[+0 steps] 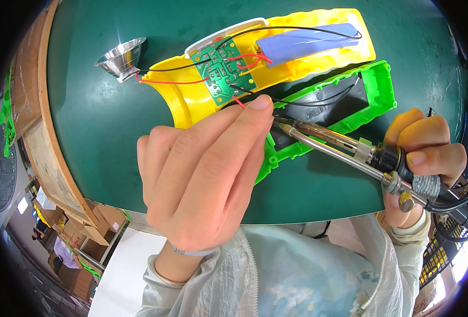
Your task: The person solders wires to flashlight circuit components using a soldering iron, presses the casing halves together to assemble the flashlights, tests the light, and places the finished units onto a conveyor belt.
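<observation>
Dark green matting covers the tabletop (112, 121), seen from above through a wide lens that bends its edges. On it lies an opened yellow plastic housing (191, 100), long and curved, with a small green circuit board (223, 71) seated near its middle and a blue cylindrical battery (308, 41) resting in its far end. Red and black wires (170, 82) run from the board to a shiny silver cone-shaped reflector (122, 57), which sits on the matting just beside the housing's left end. A black wire (308, 103) also leads from the board to a bright green plastic frame (371, 84), the other half of the casing, lying alongside the yellow one and touching it.

The person's left hand (202, 179) fills the centre of the view, back upward, fingers together and pointing toward the board. Its fingertips (259, 103) pinch a thin red wire end just below the circuit board, so the grip is closed on that wire.

The right hand (427, 158) comes in from the right edge, its grip clenched around the dark handle of a soldering iron (345, 145). The iron's metal shaft slants up and left across the green frame, its tip close to the left fingertips; whether the tip touches the wire cannot be told. A black cord (456, 201) trails from the handle. Pale sleeves cover both wrists.
</observation>
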`<state>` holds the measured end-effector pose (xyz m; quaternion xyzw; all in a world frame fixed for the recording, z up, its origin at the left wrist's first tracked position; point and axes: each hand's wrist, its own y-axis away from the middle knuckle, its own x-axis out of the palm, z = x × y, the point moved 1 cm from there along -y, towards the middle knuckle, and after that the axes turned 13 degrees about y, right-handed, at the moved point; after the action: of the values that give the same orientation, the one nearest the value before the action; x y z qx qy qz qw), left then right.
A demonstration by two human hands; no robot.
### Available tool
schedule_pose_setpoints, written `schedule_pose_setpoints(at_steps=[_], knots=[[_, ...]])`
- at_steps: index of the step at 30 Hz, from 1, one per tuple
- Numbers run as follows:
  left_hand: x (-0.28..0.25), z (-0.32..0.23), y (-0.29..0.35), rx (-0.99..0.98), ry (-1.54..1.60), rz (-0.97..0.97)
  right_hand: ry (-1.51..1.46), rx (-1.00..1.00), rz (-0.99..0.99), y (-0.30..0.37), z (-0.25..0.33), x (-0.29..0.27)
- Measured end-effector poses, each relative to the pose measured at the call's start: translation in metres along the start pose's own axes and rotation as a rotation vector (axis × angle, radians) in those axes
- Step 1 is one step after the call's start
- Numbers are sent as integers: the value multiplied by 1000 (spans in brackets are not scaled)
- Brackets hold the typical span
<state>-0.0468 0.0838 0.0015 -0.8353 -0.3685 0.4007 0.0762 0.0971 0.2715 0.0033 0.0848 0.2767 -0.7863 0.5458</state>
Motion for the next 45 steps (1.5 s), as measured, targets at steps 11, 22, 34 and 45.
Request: schedule_pose_setpoints(at_steps=[11,22,34,45], knots=[[1,1,1,-2,-5,-15,8,-16,12,-1,-1,0],[1,0,0,-5,-14,-13,26,-4,3,0,3,3],[2,-2,-1,-25,-17,-20,23,13,38,-1,4,1],[3,-2,-3,-42,5,-40,-9,3,9,0,2,2]])
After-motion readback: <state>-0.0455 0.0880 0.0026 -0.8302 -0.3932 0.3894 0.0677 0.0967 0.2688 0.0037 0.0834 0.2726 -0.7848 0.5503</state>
